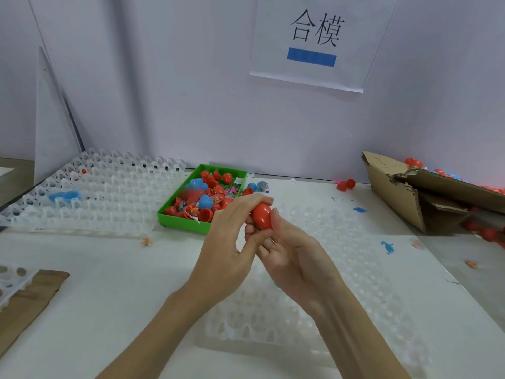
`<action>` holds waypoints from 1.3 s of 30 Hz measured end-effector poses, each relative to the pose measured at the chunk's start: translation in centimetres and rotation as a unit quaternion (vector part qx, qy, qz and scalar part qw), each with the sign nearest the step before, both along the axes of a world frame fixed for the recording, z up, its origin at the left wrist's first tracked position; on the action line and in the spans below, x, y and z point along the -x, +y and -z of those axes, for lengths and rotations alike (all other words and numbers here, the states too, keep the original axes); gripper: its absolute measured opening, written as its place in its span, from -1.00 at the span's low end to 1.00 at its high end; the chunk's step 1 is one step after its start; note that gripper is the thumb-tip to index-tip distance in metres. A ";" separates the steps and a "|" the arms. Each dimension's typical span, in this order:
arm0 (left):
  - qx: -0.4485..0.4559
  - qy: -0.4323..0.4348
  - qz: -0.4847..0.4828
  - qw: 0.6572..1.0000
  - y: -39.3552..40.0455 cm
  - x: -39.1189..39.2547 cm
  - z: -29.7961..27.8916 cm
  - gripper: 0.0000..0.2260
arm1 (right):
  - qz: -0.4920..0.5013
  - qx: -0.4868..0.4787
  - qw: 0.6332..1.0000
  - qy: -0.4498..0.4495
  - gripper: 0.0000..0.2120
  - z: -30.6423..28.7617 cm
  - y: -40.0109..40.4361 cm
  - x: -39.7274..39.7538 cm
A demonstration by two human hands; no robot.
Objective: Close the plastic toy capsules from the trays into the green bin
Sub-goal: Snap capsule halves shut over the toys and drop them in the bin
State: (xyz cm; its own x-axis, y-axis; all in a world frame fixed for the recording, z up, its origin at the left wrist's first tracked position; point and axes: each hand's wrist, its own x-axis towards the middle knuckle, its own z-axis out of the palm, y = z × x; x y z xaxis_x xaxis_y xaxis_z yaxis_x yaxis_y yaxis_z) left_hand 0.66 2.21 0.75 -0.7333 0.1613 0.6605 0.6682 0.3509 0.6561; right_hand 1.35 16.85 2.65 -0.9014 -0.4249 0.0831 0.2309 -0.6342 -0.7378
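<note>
I see both hands meeting above the clear tray [314,296] on the white table [109,296]. My left hand [232,242] curls over the top of the red capsule [261,216], fingers wrapped on it; my right hand [289,255] grips it from below. Whether the halves are fully joined I cannot tell. The green bin [180,217] sits just beyond, holding red and blue capsules.
</note>
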 end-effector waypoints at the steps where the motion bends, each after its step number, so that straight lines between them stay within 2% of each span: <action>1: 0.004 -0.013 0.008 1.000 -0.1 0.1 0.0 -0.65 | 0.012 -0.009 1.000 0.002 -0.66 0.0 0.0 0.0; 5: -0.005 -0.067 0.041 0.997 -0.4 0.1 0.2 -0.55 | 0.108 -0.087 0.990 0.023 -0.68 -0.2 0.1 0.1; 8: -0.024 -0.075 0.051 0.996 -0.3 0.2 0.3 -0.58 | 0.171 -0.173 0.967 0.074 -0.69 -0.2 0.2 0.1; 10: -0.076 -0.097 0.046 0.991 -0.1 0.4 0.1 -0.69 | 0.238 -0.267 0.923 0.143 -0.73 0.0 0.1 0.1; 12: -0.163 -0.155 0.023 0.974 0.0 0.5 0.0 -0.81 | 0.301 -0.341 0.864 0.216 -0.71 0.2 0.0 0.2; 14: -0.240 -0.239 0.043 0.940 -0.1 0.6 -0.2 -0.72 | 0.337 -0.412 0.797 0.286 -0.68 0.8 -0.1 0.4; 16: -0.284 -0.307 0.103 0.903 -0.3 0.7 -0.3 -0.65 | 0.356 -0.474 0.733 0.333 -0.63 1.3 -0.2 0.5; 18: -0.316 -0.338 0.144 0.875 -0.3 0.7 -0.3 -0.65 | 0.356 -0.499 0.706 0.356 -0.58 1.6 -0.2 0.6; 22: -0.395 -0.375 0.194 0.816 -0.5 1.1 -0.6 -0.62 | 0.306 -0.462 0.744 0.374 -0.58 1.5 -0.1 0.5; 25: -0.427 -0.394 0.217 0.785 -0.9 1.3 -0.8 -0.62 | 0.303 -0.460 0.740 0.386 -0.55 1.2 -0.2 0.3; 31: -0.422 -0.414 0.217 0.777 -0.7 0.9 -0.8 -0.61 | 0.336 -0.460 0.724 0.390 -0.63 1.0 -0.3 0.1; 35: -0.440 -0.438 0.254 0.741 -0.8 0.7 -1.1 -0.64 | 0.346 -0.461 0.718 0.390 -0.63 1.0 -0.3 0.0; 39: -0.420 -0.439 0.251 0.753 -0.7 0.8 -1.2 -0.64 | 0.361 -0.472 0.700 0.396 -0.63 1.0 0.0 0.0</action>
